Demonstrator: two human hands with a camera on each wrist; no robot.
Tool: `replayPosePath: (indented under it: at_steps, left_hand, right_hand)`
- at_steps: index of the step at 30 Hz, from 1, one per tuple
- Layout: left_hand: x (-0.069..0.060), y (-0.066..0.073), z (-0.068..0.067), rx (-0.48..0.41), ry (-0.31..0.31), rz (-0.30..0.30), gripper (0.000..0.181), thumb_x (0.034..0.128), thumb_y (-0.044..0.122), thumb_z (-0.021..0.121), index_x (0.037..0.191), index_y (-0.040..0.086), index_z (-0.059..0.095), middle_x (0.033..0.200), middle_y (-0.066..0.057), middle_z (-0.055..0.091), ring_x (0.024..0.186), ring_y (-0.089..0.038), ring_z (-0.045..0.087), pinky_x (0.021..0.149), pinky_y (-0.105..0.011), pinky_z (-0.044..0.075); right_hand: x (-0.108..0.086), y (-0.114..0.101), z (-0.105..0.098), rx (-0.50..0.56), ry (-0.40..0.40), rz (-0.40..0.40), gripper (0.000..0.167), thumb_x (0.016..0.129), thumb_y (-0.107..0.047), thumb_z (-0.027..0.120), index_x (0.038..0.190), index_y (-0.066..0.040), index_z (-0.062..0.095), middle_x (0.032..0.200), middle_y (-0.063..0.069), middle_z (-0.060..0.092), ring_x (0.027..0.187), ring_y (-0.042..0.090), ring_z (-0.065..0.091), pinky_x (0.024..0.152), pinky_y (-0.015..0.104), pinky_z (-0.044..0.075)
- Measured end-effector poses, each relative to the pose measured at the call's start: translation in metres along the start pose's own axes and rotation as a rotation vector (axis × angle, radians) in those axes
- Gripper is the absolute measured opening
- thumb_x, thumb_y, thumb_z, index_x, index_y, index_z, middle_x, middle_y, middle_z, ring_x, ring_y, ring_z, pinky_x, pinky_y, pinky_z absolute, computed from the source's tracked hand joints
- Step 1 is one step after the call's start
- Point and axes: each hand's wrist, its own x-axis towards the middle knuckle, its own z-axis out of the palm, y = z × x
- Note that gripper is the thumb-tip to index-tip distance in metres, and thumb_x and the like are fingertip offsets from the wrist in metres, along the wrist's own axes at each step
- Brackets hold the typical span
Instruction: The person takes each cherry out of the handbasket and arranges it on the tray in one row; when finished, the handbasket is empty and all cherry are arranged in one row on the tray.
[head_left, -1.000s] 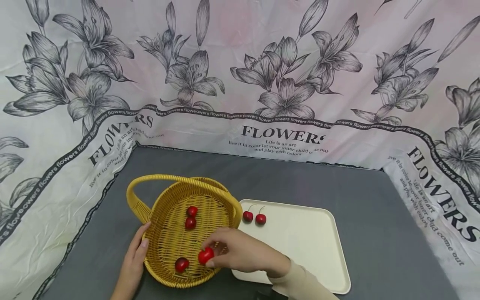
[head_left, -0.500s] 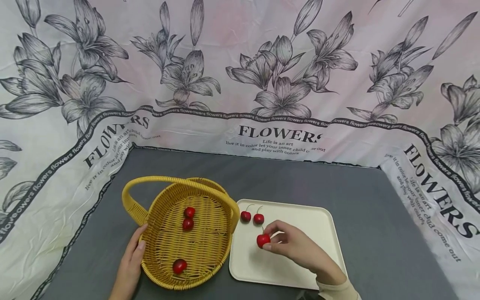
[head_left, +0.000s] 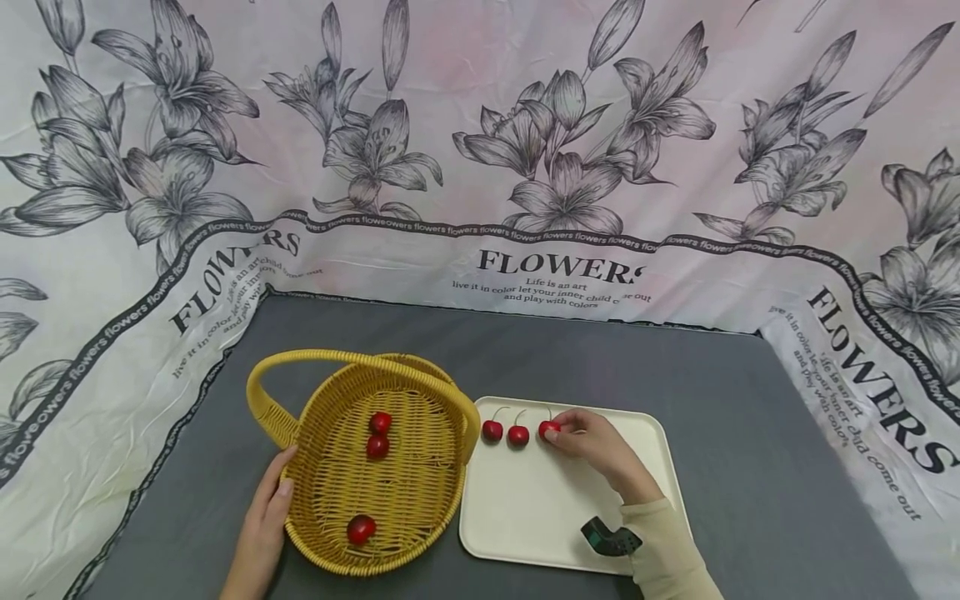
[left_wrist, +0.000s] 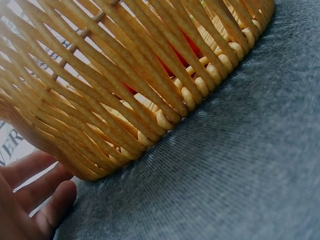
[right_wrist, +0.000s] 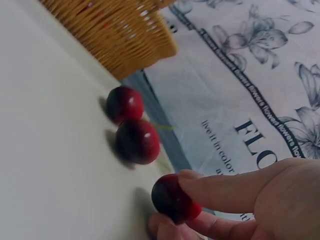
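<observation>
head view: right grip, pinching cherry, has moved beside two others; relaxed left grip touches basket.

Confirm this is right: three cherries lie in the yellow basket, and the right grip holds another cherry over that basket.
The last part is wrong: the head view shows the right grip holding that cherry over the cream tray. Three cherries do lie in the yellow basket.
</observation>
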Motion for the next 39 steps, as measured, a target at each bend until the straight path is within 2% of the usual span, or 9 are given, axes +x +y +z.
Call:
replayPosePath:
  at_steps: [5, 15, 27, 32, 39]
  left_hand:
    - [0.000, 0.002, 0.001, 0.008, 0.013, 0.018, 0.045, 0.1070, 0.031, 0.028, 0.152, 0.025, 0.025, 0.152, 0.003, 0.024, 0.126, 0.016, 0.022, 0.089, -0.002, 0.024]
    - [-0.001, 0.002, 0.002, -0.002, 0.017, 0.031, 0.045, 0.1071, 0.029, 0.028, 0.152, 0.024, 0.026, 0.151, 0.007, 0.025, 0.126, 0.016, 0.022, 0.090, -0.001, 0.024]
    - [-0.001, 0.000, 0.001, -0.001, 0.020, 0.023, 0.045, 0.1070, 0.030, 0.028, 0.152, 0.026, 0.026, 0.153, 0.005, 0.023, 0.127, 0.016, 0.022, 0.090, -0.002, 0.024]
    - [0.000, -0.001, 0.003, -0.021, 0.025, 0.049, 0.045, 0.1071, 0.027, 0.029, 0.151, 0.023, 0.027, 0.151, 0.008, 0.026, 0.126, 0.015, 0.024, 0.091, -0.003, 0.025]
    - [0.000, -0.001, 0.004, -0.024, 0.034, 0.065, 0.045, 0.1070, 0.025, 0.029, 0.152, 0.018, 0.027, 0.148, 0.016, 0.027, 0.126, 0.016, 0.024, 0.091, -0.003, 0.024]
  right_hand:
    - [0.004, 0.002, 0.004, -0.007, 0.035, 0.004, 0.030, 0.082, -0.023, 0.076, 0.101, -0.003, 0.065, 0.088, 0.007, 0.060, 0.076, 0.017, 0.054, 0.065, 0.030, 0.047]
    - [0.002, 0.003, 0.003, -0.061, 0.033, 0.003, 0.030, 0.081, -0.026, 0.078, 0.099, -0.005, 0.066, 0.091, 0.006, 0.062, 0.080, 0.017, 0.053, 0.068, 0.029, 0.044]
    - [0.004, 0.003, 0.002, -0.058, -0.013, -0.008, 0.030, 0.083, -0.022, 0.075, 0.103, -0.002, 0.063, 0.088, 0.006, 0.059, 0.078, 0.016, 0.054, 0.067, 0.029, 0.045]
    - [0.000, 0.001, -0.001, -0.044, -0.037, -0.001, 0.036, 0.085, -0.023, 0.074, 0.110, -0.001, 0.061, 0.092, 0.008, 0.063, 0.075, 0.017, 0.059, 0.067, 0.031, 0.047]
    - [-0.021, -0.015, -0.015, -0.131, 0.010, -0.025, 0.051, 0.085, -0.034, 0.073, 0.121, -0.003, 0.058, 0.112, 0.012, 0.059, 0.095, 0.021, 0.060, 0.073, 0.031, 0.049]
